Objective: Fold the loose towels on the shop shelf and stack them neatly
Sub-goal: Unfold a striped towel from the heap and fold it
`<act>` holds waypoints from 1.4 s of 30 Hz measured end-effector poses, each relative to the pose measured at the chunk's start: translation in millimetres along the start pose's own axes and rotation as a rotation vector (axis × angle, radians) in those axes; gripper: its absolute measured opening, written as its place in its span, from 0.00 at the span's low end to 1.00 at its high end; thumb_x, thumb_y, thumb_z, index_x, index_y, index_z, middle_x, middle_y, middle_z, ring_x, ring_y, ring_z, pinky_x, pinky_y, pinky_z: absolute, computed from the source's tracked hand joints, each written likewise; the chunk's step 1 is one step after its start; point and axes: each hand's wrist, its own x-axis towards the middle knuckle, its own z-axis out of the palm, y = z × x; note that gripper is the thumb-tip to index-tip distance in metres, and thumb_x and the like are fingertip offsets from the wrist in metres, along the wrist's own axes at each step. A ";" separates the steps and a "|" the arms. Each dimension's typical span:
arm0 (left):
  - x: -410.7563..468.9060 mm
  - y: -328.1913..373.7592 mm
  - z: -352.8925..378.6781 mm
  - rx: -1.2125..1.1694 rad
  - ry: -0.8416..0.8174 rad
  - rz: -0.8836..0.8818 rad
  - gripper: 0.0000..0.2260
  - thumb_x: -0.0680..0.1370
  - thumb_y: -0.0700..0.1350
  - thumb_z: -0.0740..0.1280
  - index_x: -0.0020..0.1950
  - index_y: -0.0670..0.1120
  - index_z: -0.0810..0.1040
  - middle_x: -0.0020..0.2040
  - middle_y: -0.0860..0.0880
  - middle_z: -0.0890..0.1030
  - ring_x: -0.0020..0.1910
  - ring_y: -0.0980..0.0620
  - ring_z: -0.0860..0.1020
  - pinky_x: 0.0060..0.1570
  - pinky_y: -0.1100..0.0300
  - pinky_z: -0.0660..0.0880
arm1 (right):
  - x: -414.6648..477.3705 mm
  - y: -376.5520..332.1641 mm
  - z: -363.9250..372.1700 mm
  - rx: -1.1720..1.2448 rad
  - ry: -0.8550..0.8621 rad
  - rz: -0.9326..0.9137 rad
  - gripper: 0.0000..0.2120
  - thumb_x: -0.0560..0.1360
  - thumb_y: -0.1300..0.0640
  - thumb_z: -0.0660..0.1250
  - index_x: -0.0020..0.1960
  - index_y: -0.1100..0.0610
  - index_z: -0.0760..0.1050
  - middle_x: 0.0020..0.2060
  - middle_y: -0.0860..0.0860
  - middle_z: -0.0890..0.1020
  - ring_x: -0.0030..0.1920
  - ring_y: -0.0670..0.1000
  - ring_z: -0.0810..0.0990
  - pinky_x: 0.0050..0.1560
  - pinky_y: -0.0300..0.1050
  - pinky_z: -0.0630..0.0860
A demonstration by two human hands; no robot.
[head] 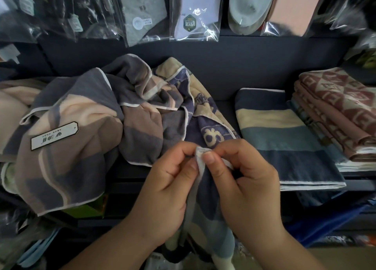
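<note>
Towel corner [200,157], white-hemmed, is pinched between left hand [173,180] and right hand [242,180]. Loose towels [81,127] lie heaped on the shelf [223,86] beside a folded stack [284,135].

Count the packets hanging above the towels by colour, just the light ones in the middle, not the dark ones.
Grey packet: 1
White packet: 1
Pale green packet: 1
Pink packet: 1
Total: 4

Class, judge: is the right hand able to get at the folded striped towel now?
Likely yes: nothing lies between the right hand and the striped towel, though it pinches the patterned towel.
</note>
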 end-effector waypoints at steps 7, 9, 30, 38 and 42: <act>-0.8 -6.7 -1.9 0.263 0.070 0.197 0.07 0.81 0.40 0.68 0.55 0.46 0.85 0.59 0.49 0.82 0.60 0.47 0.81 0.58 0.57 0.78 | -0.3 -0.8 -3.7 0.021 0.045 0.007 0.08 0.78 0.52 0.70 0.42 0.52 0.75 0.30 0.48 0.77 0.29 0.47 0.75 0.31 0.33 0.70; -1.9 -6.2 -2.1 0.196 0.053 0.178 0.08 0.77 0.44 0.67 0.52 0.47 0.85 0.53 0.44 0.82 0.53 0.44 0.82 0.53 0.53 0.79 | 1.0 0.6 -4.7 0.013 0.031 0.016 0.08 0.77 0.53 0.70 0.41 0.54 0.76 0.30 0.48 0.77 0.29 0.48 0.75 0.31 0.35 0.71; 51.6 9.6 -80.8 0.065 0.653 0.120 0.13 0.85 0.39 0.59 0.42 0.48 0.73 0.33 0.57 0.79 0.35 0.61 0.76 0.38 0.67 0.74 | 29.3 68.7 -120.7 -0.655 -0.675 -0.148 0.19 0.74 0.35 0.66 0.31 0.46 0.76 0.29 0.40 0.75 0.38 0.42 0.74 0.41 0.47 0.73; 53.6 -2.3 -100.6 0.509 0.603 0.204 0.12 0.84 0.42 0.58 0.42 0.52 0.71 0.34 0.60 0.76 0.36 0.64 0.71 0.39 0.65 0.69 | 24.8 70.7 -148.0 -0.697 -0.731 0.035 0.19 0.70 0.25 0.63 0.34 0.38 0.68 0.38 0.38 0.74 0.38 0.40 0.76 0.35 0.40 0.72; 50.0 0.9 -113.9 1.055 0.408 0.308 0.04 0.83 0.43 0.61 0.49 0.47 0.69 0.37 0.58 0.70 0.36 0.61 0.69 0.36 0.63 0.62 | 27.3 48.6 -164.0 -0.539 -0.470 0.095 0.16 0.75 0.47 0.76 0.33 0.47 0.73 0.27 0.46 0.78 0.27 0.47 0.77 0.28 0.46 0.71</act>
